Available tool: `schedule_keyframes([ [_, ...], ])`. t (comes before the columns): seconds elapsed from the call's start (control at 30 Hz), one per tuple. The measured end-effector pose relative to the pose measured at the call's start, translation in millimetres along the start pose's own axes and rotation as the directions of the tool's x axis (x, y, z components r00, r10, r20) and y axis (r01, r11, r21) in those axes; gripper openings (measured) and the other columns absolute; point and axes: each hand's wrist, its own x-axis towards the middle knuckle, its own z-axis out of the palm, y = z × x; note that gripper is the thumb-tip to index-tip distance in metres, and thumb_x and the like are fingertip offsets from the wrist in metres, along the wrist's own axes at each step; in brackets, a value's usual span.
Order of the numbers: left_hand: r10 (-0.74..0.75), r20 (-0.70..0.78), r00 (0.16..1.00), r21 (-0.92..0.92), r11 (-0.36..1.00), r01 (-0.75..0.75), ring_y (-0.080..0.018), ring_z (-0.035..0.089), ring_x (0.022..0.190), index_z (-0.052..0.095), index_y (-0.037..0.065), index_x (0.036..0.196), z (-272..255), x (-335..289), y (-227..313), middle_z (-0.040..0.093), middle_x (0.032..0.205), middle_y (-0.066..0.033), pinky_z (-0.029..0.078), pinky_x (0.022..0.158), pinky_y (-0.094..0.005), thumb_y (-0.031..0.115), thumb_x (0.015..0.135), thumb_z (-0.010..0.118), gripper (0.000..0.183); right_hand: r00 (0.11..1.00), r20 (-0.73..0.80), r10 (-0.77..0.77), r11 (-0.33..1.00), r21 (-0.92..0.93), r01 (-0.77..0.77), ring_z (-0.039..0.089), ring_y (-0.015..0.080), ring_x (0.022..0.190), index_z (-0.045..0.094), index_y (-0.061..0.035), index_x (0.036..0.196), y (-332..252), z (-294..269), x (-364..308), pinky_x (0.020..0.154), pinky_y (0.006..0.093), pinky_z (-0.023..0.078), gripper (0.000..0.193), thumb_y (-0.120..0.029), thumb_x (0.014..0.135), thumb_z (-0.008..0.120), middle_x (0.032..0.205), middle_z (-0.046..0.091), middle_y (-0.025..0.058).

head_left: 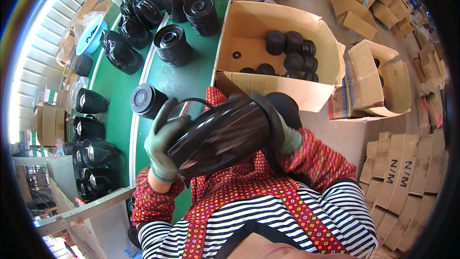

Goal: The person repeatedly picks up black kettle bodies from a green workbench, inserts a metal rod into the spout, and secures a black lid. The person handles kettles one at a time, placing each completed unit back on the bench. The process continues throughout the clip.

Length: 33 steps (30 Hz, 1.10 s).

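Observation:
A glossy black jug body (225,136) lies tilted across my lap, held between both gloved hands. My left hand (165,146), in a pale green glove with dark fingers, is closed around its left end beside the thin curved handle. My right hand (282,132) grips the other end, fingers wrapped over the rim. A dark round piece (286,107) shows just beyond my right hand; its kind I cannot make out. Nearest my left hand on the green bench stands a short stack of black round lids (147,100).
The green bench (115,124) carries more black jugs (122,55), jugs with shiny openings (91,101), and lid stacks (172,45). A blue basin (92,36) sits at its far side. An open carton (282,84) with black round parts stands ahead; flattened cartons (402,177) lie right.

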Motion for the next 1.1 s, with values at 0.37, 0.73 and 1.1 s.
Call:
schedule_keyframes([
  [0.37,-0.505,0.67,0.545,-0.704,-0.198,0.682,-0.0255,0.061,0.134,0.056,-0.001,0.147,52,-70,-23,0.062,0.148,-0.0152,0.048,0.117,-0.0432,0.009,0.089,0.085,0.066,0.791,0.374,-0.484,0.576,-0.543,0.61,0.037,0.0299,0.154,0.03,-0.0016,0.166,-30,42,1,0.127,0.0442,0.031,0.076,-0.044,0.108,0.056,0.167,0.035,0.0199],
  [0.73,-0.5,0.361,0.787,-0.84,0.193,0.507,-0.0368,0.065,0.129,0.062,-0.006,0.139,22,-51,-34,0.057,0.15,-0.0252,0.054,0.111,-0.0508,0.019,0.101,0.068,0.046,0.945,0.079,-0.318,0.88,-0.347,0.325,0.047,0.0257,0.146,0.03,-0.0067,0.167,-11,43,-1,0.12,0.0435,0.039,0.078,-0.052,0.107,0.052,0.165,0.04,0.0153],
  [1.1,-0.303,0.398,0.866,-0.82,0.305,0.484,-0.0231,0.06,0.134,0.046,0.0,0.155,82,-77,-37,0.059,0.15,-0.015,0.049,0.116,-0.0412,0.02,0.101,0.073,0.064,0.709,0.475,-0.521,0.269,-0.697,0.665,0.046,0.0445,0.144,0.055,-0.0036,0.149,-43,49,8,0.119,0.0533,0.037,0.076,-0.044,0.088,0.078,0.154,0.046,0.0278],
])
